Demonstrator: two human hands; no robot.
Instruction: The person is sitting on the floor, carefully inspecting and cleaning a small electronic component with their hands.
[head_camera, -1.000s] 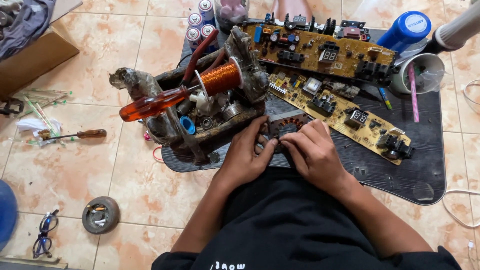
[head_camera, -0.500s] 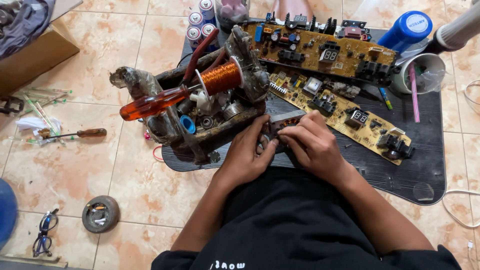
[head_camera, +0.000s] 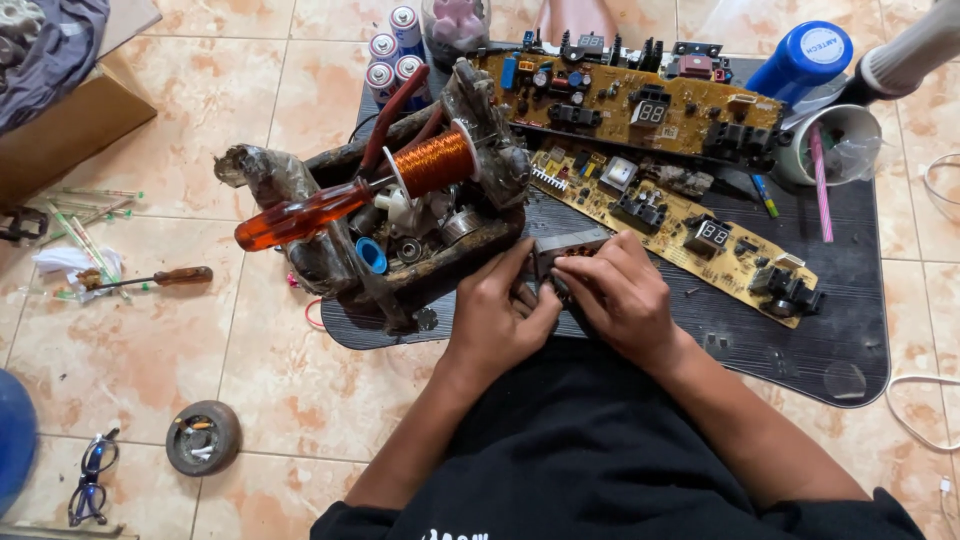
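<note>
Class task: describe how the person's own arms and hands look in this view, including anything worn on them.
Both forearms are bare. The left hand and right hand wear no gloves, rings or watch that can be seen. Black sleeves show only at the upper arms, part of a black garment.

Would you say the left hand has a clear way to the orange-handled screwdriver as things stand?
Probably yes: the orange-handled screwdriver lies on top of the parts tray, its handle uncovered, but the left hand is occupied holding a small component.

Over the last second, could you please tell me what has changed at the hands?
Very little: both hands stay closed on the small dark part, the left hand and right hand shifting only slightly around it. Nothing was let go. The orange-handled screwdriver, copper coil and circuit boards stayed put.
</note>
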